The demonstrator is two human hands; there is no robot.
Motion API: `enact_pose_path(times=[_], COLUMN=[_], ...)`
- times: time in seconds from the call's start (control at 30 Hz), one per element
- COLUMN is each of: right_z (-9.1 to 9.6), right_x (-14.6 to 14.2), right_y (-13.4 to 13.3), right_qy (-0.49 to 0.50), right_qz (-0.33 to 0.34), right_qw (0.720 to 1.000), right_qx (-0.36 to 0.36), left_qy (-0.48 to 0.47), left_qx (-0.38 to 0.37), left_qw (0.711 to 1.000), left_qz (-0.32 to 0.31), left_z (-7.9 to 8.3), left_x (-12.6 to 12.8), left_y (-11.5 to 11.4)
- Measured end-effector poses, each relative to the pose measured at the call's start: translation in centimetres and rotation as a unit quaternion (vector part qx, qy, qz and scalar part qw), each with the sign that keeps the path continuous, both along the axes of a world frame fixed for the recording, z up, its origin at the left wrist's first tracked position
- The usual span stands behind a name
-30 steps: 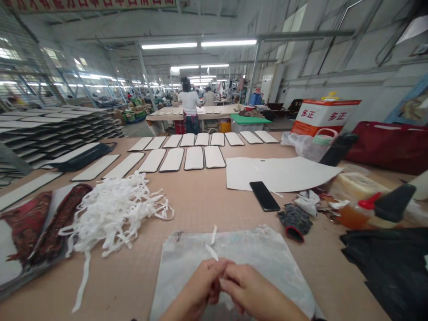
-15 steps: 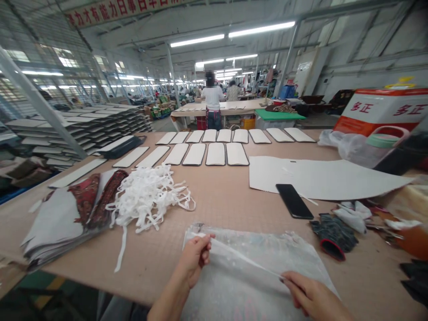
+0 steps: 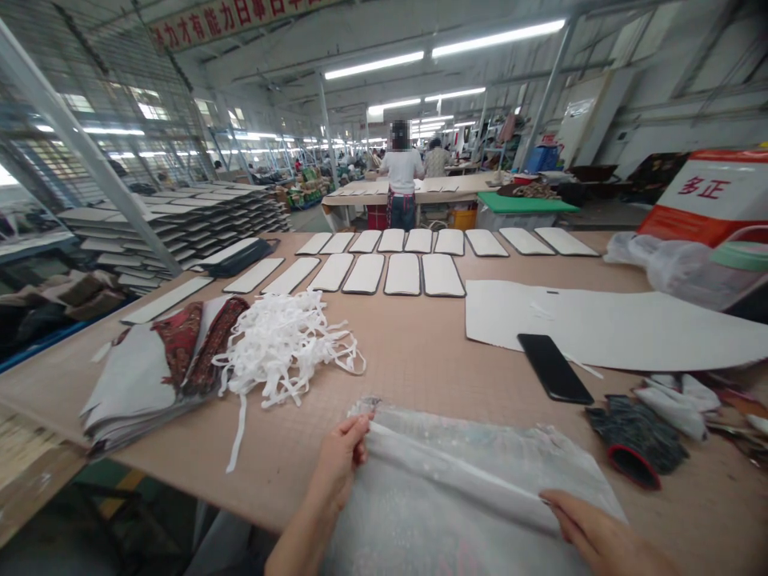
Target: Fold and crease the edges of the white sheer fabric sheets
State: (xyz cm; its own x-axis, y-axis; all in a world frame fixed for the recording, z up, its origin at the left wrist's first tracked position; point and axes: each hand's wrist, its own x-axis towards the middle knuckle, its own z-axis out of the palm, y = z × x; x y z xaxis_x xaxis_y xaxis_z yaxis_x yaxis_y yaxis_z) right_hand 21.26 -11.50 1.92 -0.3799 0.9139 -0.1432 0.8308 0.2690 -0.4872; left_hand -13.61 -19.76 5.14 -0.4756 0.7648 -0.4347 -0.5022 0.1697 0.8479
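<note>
Over on the left, a stack of pale sheets is lying with dark red patterned pieces on top, and just beside it a heap of white strips is sitting on the tabletop, probably for easy reach. Now the left hand: thumb and fingers are pinching one end of a pale band, stretching over a cloudy, plastic-looking sheet. Loose strip or fold of that sheet? I cannot tell. The right hand is pinching the other end. They're gripping well apart, seemingly to hold the band straight. Its long axis is running aslant, one end pointing away and left, the other nearer and right. Farther right, a black phone and a dark glove are resting beyond the sheet, presumably giving both hands room.
</note>
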Motion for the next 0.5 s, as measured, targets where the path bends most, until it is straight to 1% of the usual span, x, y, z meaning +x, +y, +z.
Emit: enact_pose_path(times=[0.07, 0.1, 0.17, 0.2, 0.27, 0.33, 0.37, 0.4, 0.43, 0.47, 0.5], right_z=[-0.4, -0.4, -0.1, 0.2, 1.0, 1.8, 2.0, 2.2, 2.2, 2.0, 1.8], right_x=[0.2, 0.1, -0.2, -0.4, -0.7, -0.9, -0.8, -0.8, -0.7, -0.6, -0.6], right_y=[0.7, 1.0, 1.7, 1.9, 2.1, 2.1, 2.1, 2.0, 2.0, 2.1, 2.2], right_qy=[0.029, 0.052, 0.111, 0.145, 0.215, 0.279, 0.304, 0.319, 0.322, 0.312, 0.292], right_qz=[-0.026, -0.039, -0.061, -0.067, -0.08, -0.098, -0.109, -0.121, -0.13, -0.133, -0.133], right_qw=[0.999, 0.998, 0.99, 0.982, 0.955, 0.923, 0.909, 0.901, 0.9, 0.907, 0.922], right_qx=[0.009, -0.001, -0.057, -0.101, -0.188, -0.248, -0.263, -0.269, -0.264, -0.248, -0.218], left_qy=[0.039, 0.061, 0.109, 0.134, 0.184, 0.219, 0.229, 0.233, 0.231, 0.225, 0.216], left_qx=[-0.023, -0.035, -0.055, -0.063, -0.073, -0.079, -0.079, -0.078, -0.076, -0.073, -0.07], left_qw=[0.999, 0.997, 0.992, 0.988, 0.979, 0.972, 0.969, 0.969, 0.969, 0.97, 0.972], left_qz=[-0.02, -0.028, -0.036, -0.039, -0.041, -0.039, -0.039, -0.04, -0.043, -0.048, -0.055], left_z=[-0.4, -0.6, -0.8, -0.9, -0.9, -0.9, -0.9, -0.9, -0.9, -1.0, -1.0], left_x=[-0.4, -0.5, -0.9, -1.1, -1.6, -1.9, -2.1, -2.1, -2.2, -2.2, -2.2], left_y=[-0.4, -0.6, -0.7, -0.7, -0.6, -0.3, -0.2, -0.1, -0.1, -0.1, -0.1])
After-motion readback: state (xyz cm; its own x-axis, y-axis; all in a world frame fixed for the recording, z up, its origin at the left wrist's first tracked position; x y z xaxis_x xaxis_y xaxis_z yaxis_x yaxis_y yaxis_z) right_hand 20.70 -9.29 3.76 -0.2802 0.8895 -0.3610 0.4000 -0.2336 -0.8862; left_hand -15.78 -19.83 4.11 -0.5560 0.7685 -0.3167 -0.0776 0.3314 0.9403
